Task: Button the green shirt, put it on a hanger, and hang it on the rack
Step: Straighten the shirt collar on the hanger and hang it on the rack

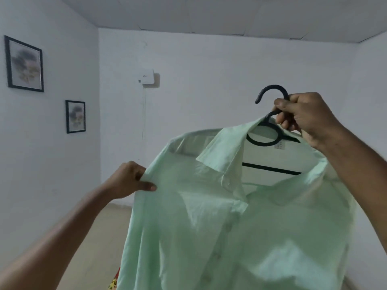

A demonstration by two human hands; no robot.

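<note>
The pale green shirt [230, 227] hangs in the air in front of me on a black hanger [264, 130]. Its front is buttoned below the open collar, and the hanger's bar shows through the neck opening. My right hand [301, 116] is closed around the hanger's neck just under the hook, which curls up to the left. At the shirt's left shoulder, my left hand [129, 181] pinches the fabric between thumb and fingers. No rack is in view.
White walls meet in a corner ahead. Two framed pictures [24, 63] hang on the left wall, and a small white box [147, 77] with a cable is mounted on the far wall. A patterned cloth [114, 279] peeks out at the bottom beside the shirt.
</note>
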